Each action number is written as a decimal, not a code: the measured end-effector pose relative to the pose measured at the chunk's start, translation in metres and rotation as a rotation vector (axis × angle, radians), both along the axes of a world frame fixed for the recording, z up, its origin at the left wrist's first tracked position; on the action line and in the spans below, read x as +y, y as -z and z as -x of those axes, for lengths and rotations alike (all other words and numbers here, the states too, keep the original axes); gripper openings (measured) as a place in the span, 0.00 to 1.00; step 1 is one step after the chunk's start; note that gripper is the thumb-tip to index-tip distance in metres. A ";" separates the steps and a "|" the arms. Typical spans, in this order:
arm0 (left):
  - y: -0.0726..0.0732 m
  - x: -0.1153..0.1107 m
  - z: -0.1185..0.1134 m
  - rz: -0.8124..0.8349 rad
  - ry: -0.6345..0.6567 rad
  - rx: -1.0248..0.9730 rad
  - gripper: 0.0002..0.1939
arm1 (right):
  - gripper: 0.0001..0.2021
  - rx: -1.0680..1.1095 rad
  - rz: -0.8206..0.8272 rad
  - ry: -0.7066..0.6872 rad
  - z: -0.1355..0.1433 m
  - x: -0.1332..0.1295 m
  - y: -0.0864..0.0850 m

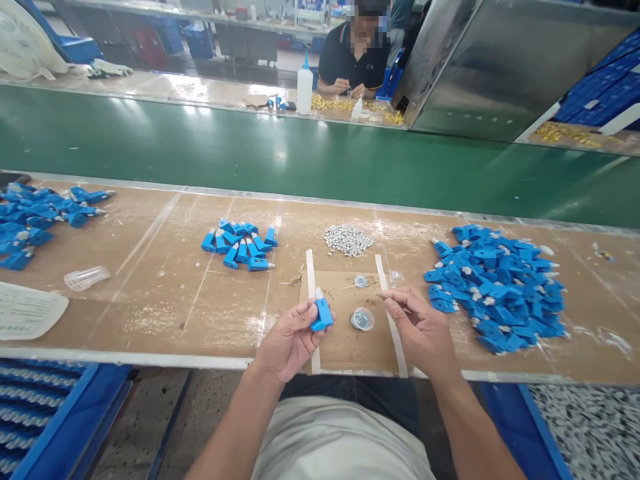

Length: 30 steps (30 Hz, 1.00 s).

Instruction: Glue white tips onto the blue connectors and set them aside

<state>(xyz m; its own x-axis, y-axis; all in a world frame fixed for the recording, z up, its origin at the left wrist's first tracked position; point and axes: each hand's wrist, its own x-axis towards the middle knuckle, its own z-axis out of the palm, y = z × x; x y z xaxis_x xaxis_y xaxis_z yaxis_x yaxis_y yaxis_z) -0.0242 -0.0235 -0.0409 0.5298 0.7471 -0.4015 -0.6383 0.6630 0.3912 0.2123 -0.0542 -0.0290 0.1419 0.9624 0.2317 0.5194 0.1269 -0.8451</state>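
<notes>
Between the thumb and fingers of my left hand (293, 340) is a blue plastic part (323, 315) with a white tip pointing up and away from me. My right hand (423, 327) is closed in a pinch, its fingertips on a small thin dark item too tiny to make out. Between my hands a small clear cup (363, 319) sits on a cardboard sheet (340, 353), and a smaller clear dish (361, 281) lies just beyond it. White tape strips (311, 273) run along both sides of the sheet.
Blue parts lie in a small group (240, 243), a big heap on the right (500, 287) and another on the left (35, 213). Small grey pieces (347, 240) are piled ahead. Beyond the green belt (200, 143) a co-worker (355, 57) handles small items near a white bottle (305, 90).
</notes>
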 end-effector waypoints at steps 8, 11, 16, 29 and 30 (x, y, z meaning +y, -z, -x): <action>0.011 -0.003 0.005 0.062 -0.029 0.008 0.14 | 0.06 -0.490 0.053 -0.202 0.009 0.100 -0.024; 0.014 -0.007 0.005 0.037 -0.038 -0.014 0.11 | 0.04 -0.572 0.058 -0.275 0.030 0.133 -0.015; 0.019 -0.012 0.006 0.020 -0.075 -0.041 0.11 | 0.04 -0.665 0.118 -0.326 0.046 0.153 0.002; 0.018 -0.011 0.007 0.077 -0.091 -0.020 0.15 | 0.07 -0.402 0.170 -0.328 0.052 0.155 -0.002; 0.016 -0.009 0.006 0.084 -0.107 -0.012 0.15 | 0.07 -0.335 0.179 -0.350 0.049 0.152 -0.007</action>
<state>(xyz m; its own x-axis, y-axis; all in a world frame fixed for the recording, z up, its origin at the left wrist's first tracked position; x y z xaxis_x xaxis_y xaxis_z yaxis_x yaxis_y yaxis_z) -0.0306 -0.0329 -0.0568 0.4541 0.7637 -0.4588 -0.7115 0.6208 0.3293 0.1633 0.0974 -0.0221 -0.2495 0.9677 0.0363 0.7177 0.2099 -0.6640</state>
